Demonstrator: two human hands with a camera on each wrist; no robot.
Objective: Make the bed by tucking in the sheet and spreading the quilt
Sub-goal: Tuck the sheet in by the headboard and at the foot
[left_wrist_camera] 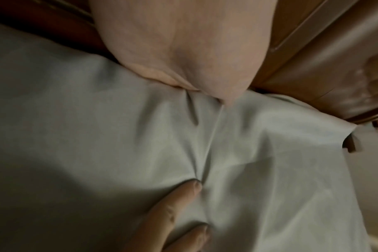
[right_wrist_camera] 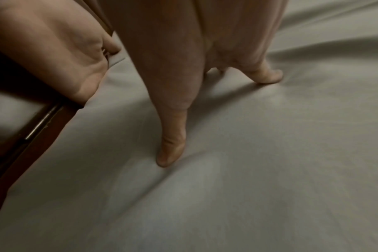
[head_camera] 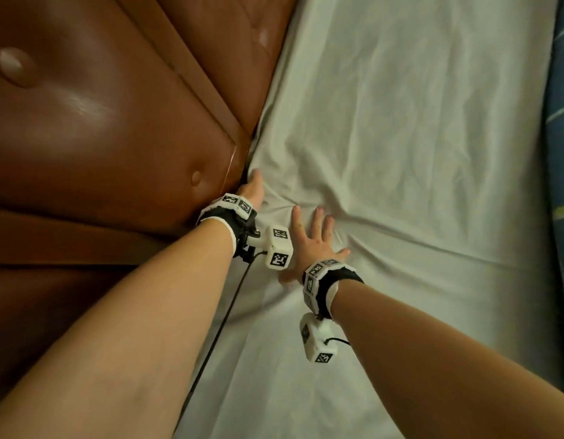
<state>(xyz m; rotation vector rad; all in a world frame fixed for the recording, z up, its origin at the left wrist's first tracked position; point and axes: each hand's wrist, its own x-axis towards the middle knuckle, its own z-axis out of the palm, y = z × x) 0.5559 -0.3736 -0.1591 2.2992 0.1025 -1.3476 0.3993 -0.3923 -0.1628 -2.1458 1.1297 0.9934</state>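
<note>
A white sheet (head_camera: 401, 137) covers the mattress, creased where my hands are. My left hand (head_camera: 252, 188) is at the gap between mattress and headboard. Its thumb lies on top and its fingers reach down into the gap. In the right wrist view the left hand (right_wrist_camera: 54, 51) curls its fingers round the sheet's edge. My right hand (head_camera: 312, 239) lies flat on the sheet just to the right with its fingers spread, and its fingertips (right_wrist_camera: 171, 150) press the cloth. A blue quilt (head_camera: 562, 153) with pale stripes shows at the far right edge.
A brown padded leather headboard (head_camera: 100, 122) fills the left side, hard against the mattress. A dark wooden frame rail (right_wrist_camera: 32, 133) runs beside the sheet's edge. A black cable (head_camera: 223, 318) hangs from the left wrist camera over the sheet.
</note>
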